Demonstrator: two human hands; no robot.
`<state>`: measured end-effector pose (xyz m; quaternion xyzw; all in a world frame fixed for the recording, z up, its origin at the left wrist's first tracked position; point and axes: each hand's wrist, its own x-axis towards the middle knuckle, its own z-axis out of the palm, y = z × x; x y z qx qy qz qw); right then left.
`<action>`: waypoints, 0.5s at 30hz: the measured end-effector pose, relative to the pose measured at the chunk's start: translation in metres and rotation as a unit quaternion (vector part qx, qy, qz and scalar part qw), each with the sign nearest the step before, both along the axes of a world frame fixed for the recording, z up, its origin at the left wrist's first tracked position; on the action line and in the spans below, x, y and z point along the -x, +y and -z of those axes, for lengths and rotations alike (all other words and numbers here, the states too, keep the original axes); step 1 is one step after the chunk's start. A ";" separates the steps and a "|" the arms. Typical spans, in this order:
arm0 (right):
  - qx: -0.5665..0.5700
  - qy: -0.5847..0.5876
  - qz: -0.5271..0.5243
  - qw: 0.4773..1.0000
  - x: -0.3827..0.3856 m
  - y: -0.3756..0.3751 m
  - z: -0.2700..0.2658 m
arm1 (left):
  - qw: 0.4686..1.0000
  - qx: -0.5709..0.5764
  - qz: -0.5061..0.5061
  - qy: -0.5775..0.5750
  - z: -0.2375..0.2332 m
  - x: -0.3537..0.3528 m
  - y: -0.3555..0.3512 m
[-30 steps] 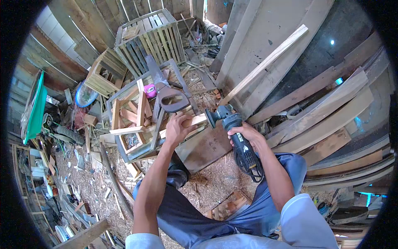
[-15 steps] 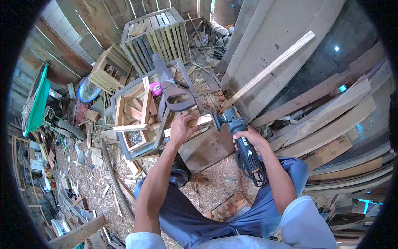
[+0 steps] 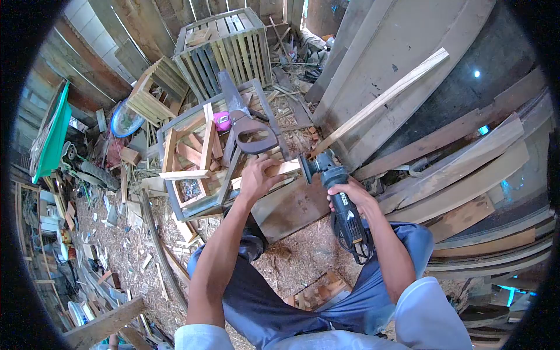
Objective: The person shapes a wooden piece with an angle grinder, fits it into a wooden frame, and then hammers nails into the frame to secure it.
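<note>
There are two hands [image 3: 256, 178] [image 3: 353, 195], one grinder [image 3: 349, 219] and one handsaw [image 3: 240, 123].

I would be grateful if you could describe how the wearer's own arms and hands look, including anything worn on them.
Both arms come out of short, plain, pale bluish-white sleeves, with no print or marking that I can make out. Below the sleeves, the arms are bare. The left hand and right hand have no gloves, and neither wrist shows a watch or band.

On your angle grinder [image 3: 348, 218], right of the frame's centre, you have white lettering [image 3: 344, 199] too small to read surely.
</note>
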<state>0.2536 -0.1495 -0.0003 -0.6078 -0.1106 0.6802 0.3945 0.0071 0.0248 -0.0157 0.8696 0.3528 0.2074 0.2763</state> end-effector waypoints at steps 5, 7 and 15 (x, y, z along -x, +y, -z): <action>-0.003 0.012 -0.012 1.000 -0.003 -0.004 0.012 | 1.000 -0.014 -0.001 -0.003 0.001 0.001 0.001; 0.003 0.010 -0.007 1.000 0.000 -0.004 0.007 | 1.000 0.001 0.001 0.012 -0.005 0.000 0.001; -0.008 -0.011 -0.008 1.000 0.004 -0.007 0.005 | 1.000 0.000 -0.005 0.026 0.001 0.001 0.002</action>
